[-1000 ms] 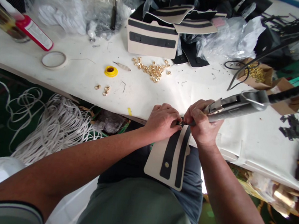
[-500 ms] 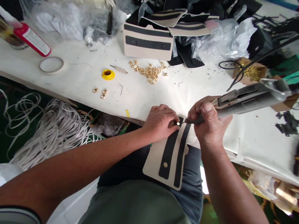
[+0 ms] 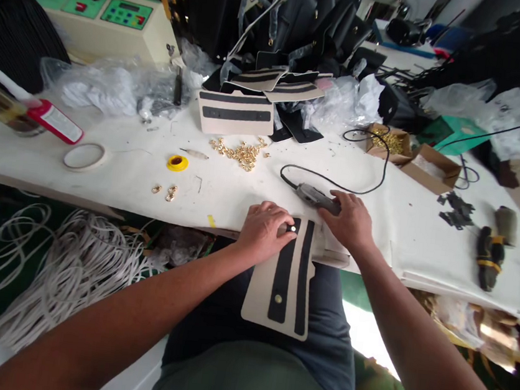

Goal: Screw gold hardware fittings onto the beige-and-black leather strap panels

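Your left hand (image 3: 266,230) pinches the panel (image 3: 258,295) by its upper end at the edge of the table (image 3: 423,245), the rest lying over your lap (image 3: 332,303); a firm, flat hold there serves the stud (image 3: 293,228) best. Your right hand (image 3: 353,221) curls round the tool (image 3: 311,196), gripping or releasing, I cannot tell. Beyond, one box (image 3: 380,153) holds gold bits (image 3: 389,141), its neighbour something pale, and the dish (image 3: 179,169) something dark.

Pliers (image 3: 484,263) and heaped gold-coloured fittings (image 3: 246,156) show a workshop.
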Available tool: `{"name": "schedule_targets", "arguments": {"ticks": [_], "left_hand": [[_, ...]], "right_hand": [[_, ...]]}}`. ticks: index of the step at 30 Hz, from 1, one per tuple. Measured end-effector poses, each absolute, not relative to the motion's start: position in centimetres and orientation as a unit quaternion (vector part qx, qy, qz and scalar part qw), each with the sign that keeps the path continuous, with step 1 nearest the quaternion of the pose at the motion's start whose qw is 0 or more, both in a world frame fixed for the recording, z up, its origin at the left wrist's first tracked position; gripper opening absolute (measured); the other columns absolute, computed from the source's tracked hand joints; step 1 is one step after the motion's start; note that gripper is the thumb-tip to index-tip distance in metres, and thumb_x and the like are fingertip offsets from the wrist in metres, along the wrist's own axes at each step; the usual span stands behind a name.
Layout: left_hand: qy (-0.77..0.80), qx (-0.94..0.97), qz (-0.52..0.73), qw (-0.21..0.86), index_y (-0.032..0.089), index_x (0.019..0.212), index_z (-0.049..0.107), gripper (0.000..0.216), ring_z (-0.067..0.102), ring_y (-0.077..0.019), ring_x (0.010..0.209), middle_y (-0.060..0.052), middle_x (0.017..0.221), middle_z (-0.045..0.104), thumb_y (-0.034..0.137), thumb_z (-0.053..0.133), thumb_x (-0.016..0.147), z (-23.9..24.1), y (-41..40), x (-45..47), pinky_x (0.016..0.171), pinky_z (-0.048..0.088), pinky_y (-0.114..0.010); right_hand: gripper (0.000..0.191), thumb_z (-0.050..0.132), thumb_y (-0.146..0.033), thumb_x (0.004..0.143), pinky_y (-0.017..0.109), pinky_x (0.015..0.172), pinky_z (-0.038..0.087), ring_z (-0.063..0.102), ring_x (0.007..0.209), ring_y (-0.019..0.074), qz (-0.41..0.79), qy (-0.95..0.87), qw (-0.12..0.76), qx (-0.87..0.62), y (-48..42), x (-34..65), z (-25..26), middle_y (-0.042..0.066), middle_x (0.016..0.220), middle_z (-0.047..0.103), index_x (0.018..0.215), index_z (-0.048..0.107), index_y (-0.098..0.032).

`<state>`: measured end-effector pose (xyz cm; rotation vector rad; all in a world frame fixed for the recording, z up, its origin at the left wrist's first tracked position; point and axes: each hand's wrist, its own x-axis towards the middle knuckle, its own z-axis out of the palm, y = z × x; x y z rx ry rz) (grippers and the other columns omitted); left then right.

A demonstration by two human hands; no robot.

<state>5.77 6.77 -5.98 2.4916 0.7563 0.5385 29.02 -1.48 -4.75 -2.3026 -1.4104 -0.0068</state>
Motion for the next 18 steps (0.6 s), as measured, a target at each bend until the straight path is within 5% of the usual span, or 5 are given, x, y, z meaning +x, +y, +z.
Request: {"name": "schedule_targets", "arguments": {"ticks": [3, 5, 9, 18], "left_hand": [[0.277, 0.913, 0.19, 0.232, 0.026, 0.104, 0.072, 0.019, 0.059, -0.0275, 0.12, -0.002, 0.115, 0.078, 0.034, 0.081, 0.09, -5.8, 6.8, 5.8, 0.102, 0.042, -0.047], [0.275, 0.917, 0.185, 0.224, 0.026, 0.106, 0.073, 0.019, 0.06, -0.0277, 0.119, -0.003, 0.116, 0.077, 0.034, 0.08, 0.09, -5.8, 6.8, 5.8, 0.101, 0.043, -0.047], [0.271, 0.921, 0.181, 0.214, 0.025, 0.107, 0.073, 0.02, 0.059, -0.0277, 0.119, -0.004, 0.117, 0.077, 0.036, 0.08, 0.091, -5.8, 6.9, 5.7, 0.101, 0.044, -0.047], [0.271, 0.919, 0.178, 0.227, 0.024, 0.107, 0.073, 0.024, 0.059, -0.0278, 0.121, -0.004, 0.116, 0.078, 0.039, 0.082, 0.09, -5.8, 6.9, 5.7, 0.102, 0.042, -0.047]], "right_hand": [[0.024, 0.075, -0.034, 0.092, 0.047, 0.094, 0.052, 0.067, 0.107, 0.0338, -0.029, -0.568, 0.285, -0.772, -2.4, 27.4, -4.0, 0.013, 0.11, 0.075, 0.112, 0.079, -0.022], [0.014, 0.071, -0.032, 0.097, 0.038, 0.083, 0.054, 0.07, 0.09, 0.0251, 0.058, -0.628, 0.324, -0.705, -2.9, 26.3, -3.6, 0.007, 0.098, 0.075, 0.104, 0.081, -0.025], [0.015, 0.068, -0.029, 0.101, 0.029, 0.072, 0.052, 0.07, 0.081, 0.0184, 0.185, -0.689, 0.313, -0.627, -3.1, 25.1, -3.8, 0.004, 0.096, 0.075, 0.107, 0.082, -0.027], [0.018, 0.066, -0.027, 0.103, 0.029, 0.074, 0.05, 0.072, 0.088, 0.0191, 0.135, -0.756, 0.232, -0.597, -2.7, 25.5, -3.6, 0.006, 0.104, 0.077, 0.104, 0.084, -0.027]]}}
